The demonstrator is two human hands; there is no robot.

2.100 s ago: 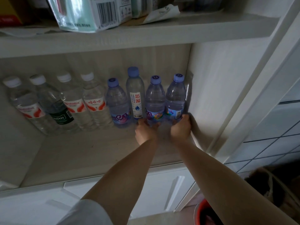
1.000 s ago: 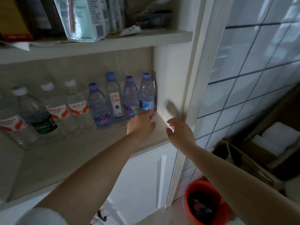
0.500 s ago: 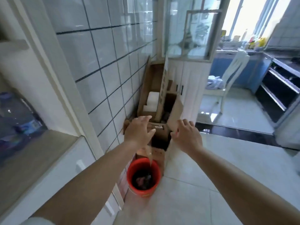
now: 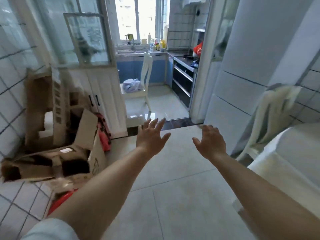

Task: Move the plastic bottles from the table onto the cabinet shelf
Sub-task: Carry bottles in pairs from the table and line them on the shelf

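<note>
both hands now off the bottles, fingers spread, empty

Both bare forearms reach forward from the bottom of the view, held out in the air side by side and apart — neither touches anything. The left hand is seen from its back, fingers spread and nearly straight, thumb splayed out to the right; a pale sleeve covers the upper part of that arm at the lower left edge. The right hand sits slightly lower in the view, back up as well, its fingers loosely bent downward and its thumb pointing toward the other hand — it holds nothing.
</note>
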